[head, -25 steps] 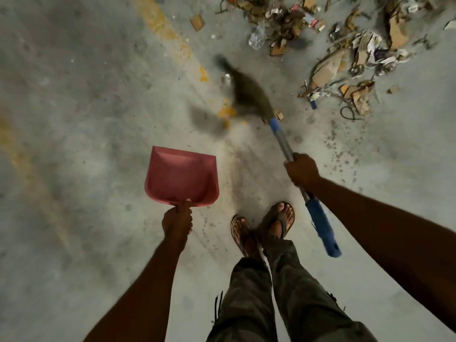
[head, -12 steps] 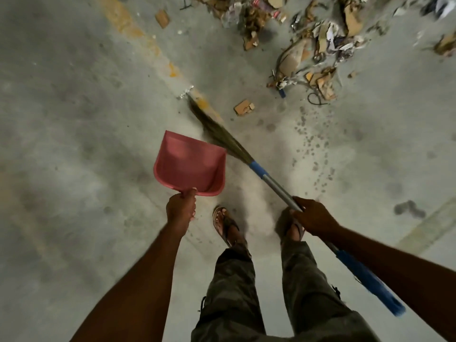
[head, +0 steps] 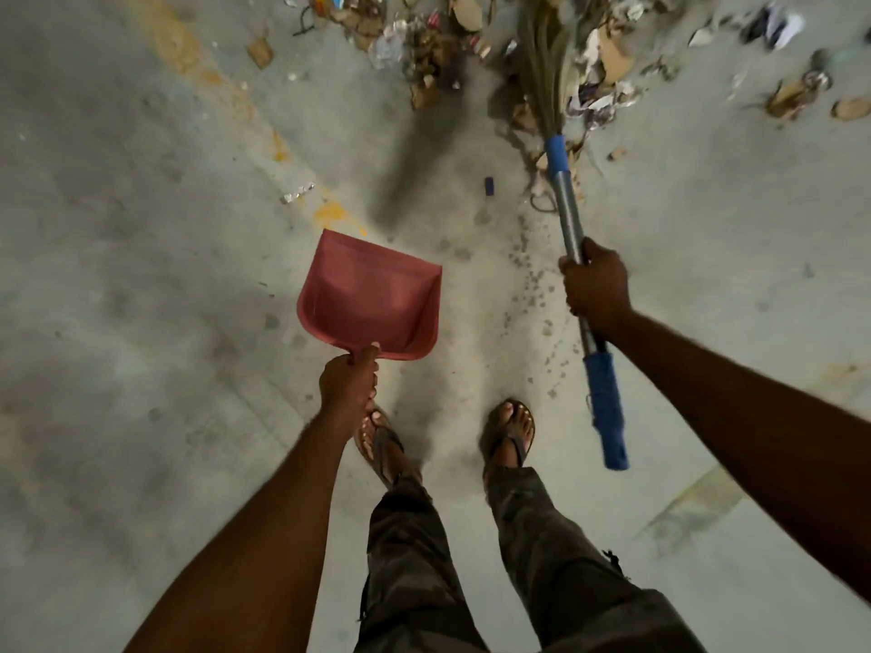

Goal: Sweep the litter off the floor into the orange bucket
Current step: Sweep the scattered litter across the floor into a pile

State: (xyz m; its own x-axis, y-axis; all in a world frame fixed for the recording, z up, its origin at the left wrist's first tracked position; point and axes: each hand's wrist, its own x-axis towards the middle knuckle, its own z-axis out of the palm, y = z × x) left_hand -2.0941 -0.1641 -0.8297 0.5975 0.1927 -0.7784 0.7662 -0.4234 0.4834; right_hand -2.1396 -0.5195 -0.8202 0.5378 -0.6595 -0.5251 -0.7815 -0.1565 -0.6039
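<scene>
Since half a second ago the broom (head: 564, 195) has swung away from the dustpan (head: 372, 294) to the right, and its bristles now lie in the litter (head: 424, 54) heaped at the top of the view. The right hand (head: 596, 287) is wrapped round the metal shaft at mid-length, and the left hand (head: 349, 384) grips the empty dustpan's handle. The cardboard scraps, paper and plastic look light and loose and likely to scatter, so short, low drags would suit them. The orange bucket is not in view.
</scene>
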